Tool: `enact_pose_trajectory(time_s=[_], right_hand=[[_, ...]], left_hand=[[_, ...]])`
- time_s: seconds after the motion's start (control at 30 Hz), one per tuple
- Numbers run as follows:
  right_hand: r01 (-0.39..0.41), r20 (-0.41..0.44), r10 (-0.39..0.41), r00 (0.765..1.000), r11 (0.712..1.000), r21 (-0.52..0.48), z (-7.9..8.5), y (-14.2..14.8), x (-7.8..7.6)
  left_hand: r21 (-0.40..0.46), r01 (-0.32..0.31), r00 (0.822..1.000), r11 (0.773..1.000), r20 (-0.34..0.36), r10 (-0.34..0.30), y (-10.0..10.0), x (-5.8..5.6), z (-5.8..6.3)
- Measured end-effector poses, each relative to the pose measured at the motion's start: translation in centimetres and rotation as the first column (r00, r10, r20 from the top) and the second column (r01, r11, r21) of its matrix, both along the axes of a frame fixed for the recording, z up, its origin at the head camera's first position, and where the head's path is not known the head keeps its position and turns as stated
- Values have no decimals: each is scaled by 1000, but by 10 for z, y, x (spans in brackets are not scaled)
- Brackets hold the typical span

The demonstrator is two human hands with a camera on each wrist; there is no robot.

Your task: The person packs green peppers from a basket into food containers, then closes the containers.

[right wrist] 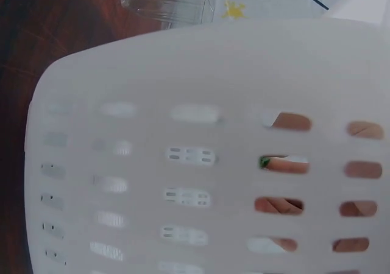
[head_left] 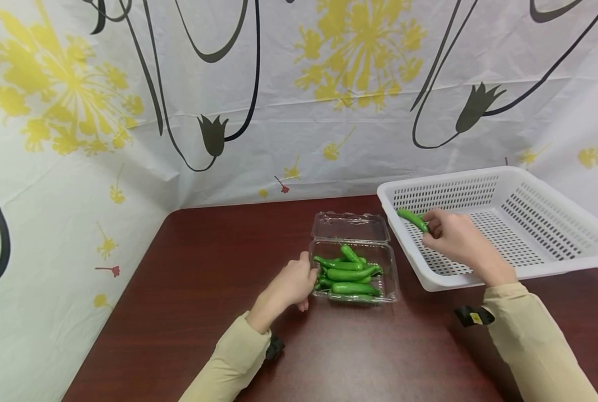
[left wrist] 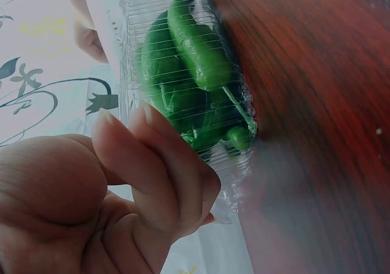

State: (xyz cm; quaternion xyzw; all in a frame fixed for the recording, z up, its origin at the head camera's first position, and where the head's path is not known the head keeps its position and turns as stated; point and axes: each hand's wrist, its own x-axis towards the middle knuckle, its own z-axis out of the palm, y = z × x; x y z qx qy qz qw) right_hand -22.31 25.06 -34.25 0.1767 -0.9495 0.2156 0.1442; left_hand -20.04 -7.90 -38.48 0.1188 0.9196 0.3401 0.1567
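A clear plastic clamshell box stands with its lid folded back, several green chili peppers inside. At its left side, my left hand holds the edge with bent fingers; the exact contact is partly hidden. My right hand pinches one green chili pepper by its near end, just inside the left wall of a white slotted basket. Through the basket's slots, the right wrist view shows parts of that hand and a bit of green.
The basket's floor shows to the right of my right hand. A dark red wooden table carries everything. Behind it hangs a white cloth printed with yellow and grey flowers. Both wrists wear small black devices.
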Motion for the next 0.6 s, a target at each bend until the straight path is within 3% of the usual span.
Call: enact_pose_trajectory(time_s=[0.6], right_hand=[[0, 9, 1, 1000, 1000, -15, 10, 0, 4]], left_hand=[[26, 0, 1000, 1000, 1, 0, -1, 0, -1]])
